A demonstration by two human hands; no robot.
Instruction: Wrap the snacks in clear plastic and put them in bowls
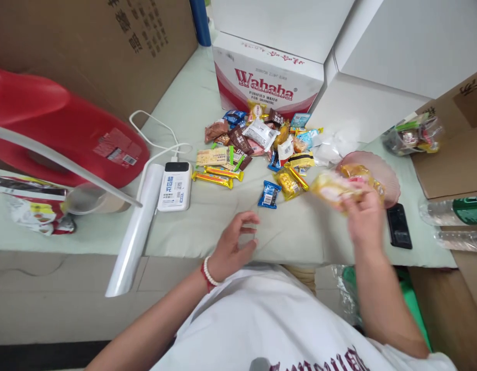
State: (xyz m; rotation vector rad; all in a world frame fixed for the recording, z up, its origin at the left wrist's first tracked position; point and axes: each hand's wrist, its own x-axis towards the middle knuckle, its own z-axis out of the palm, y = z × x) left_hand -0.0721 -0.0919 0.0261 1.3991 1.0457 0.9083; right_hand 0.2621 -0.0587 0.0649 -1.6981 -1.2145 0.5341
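Note:
My right hand (362,219) is closed on a yellow snack packet (333,189), blurred by motion, held just left of a pink plate (389,178) that has another wrapped snack in it. My left hand (234,247) hovers over the pale green table cover near its front edge, fingers curled apart and holding nothing. A heap of several wrapped snacks (257,141) lies on the table beyond both hands. A blue packet (269,194) and a yellow packet (288,183) lie closest to the left hand.
A white power bank (174,186) with a cable and a white roll (136,229) lie left. A red container (64,129) and cardboard boxes stand far left. A Wahaha box (261,77) stands behind the snacks. A black phone (398,225) and bottles (455,211) lie right.

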